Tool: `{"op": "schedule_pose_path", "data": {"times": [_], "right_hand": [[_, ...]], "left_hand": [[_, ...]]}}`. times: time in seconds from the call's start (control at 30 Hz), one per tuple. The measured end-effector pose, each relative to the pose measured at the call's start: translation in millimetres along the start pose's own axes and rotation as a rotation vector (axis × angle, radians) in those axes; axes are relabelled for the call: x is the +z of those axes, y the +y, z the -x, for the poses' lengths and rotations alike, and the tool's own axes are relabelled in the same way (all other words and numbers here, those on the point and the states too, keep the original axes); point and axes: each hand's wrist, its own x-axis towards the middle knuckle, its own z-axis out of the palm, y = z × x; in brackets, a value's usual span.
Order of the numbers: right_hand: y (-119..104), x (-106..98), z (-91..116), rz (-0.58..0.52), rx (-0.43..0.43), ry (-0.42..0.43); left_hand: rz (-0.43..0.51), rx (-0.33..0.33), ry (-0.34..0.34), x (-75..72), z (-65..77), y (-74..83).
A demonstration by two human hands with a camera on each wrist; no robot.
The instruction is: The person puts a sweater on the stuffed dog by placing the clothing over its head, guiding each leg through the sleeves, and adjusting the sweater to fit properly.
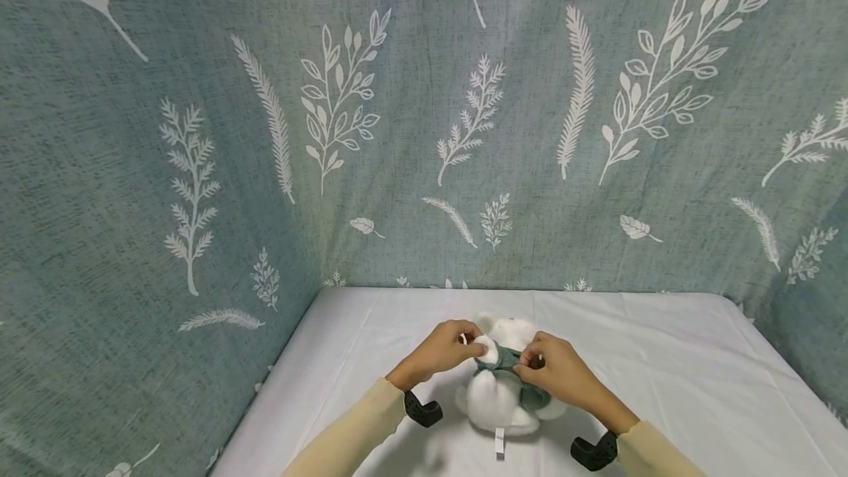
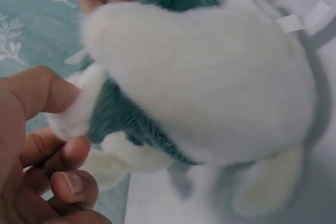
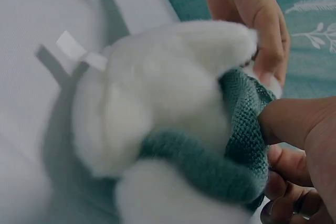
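A white fluffy plush toy lies on the white-covered table, its eared head pointing away from me. A green knitted garment is partly on it, bunched around the upper body. My left hand pinches the toy's white arm, which sticks out of the knit's edge, between thumb and fingers. With thumb and fingers my right hand pinches the knit on the other side. The toy's face is mostly hidden from view. A white label hangs from its lower end.
The table has a white cloth over it. Blue-green curtains with white leaf prints stand behind and at the sides. Black straps with mounts sit on both wrists, below beige sleeves.
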Motion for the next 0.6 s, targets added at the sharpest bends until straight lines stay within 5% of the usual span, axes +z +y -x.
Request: {"op": "schedule_pose_path", "data": {"times": [0.23,0.6], "right_hand": [[1,-3,0,0.018,0.013,0.008],[-16,12,-12,0.040,0.047,0.078]], "left_hand": [[0.029,-0.074,0.006,-8.5,1.2,-4.1],[-0.053,0.037,0.001,-8.9,4.4,1.1]]}}
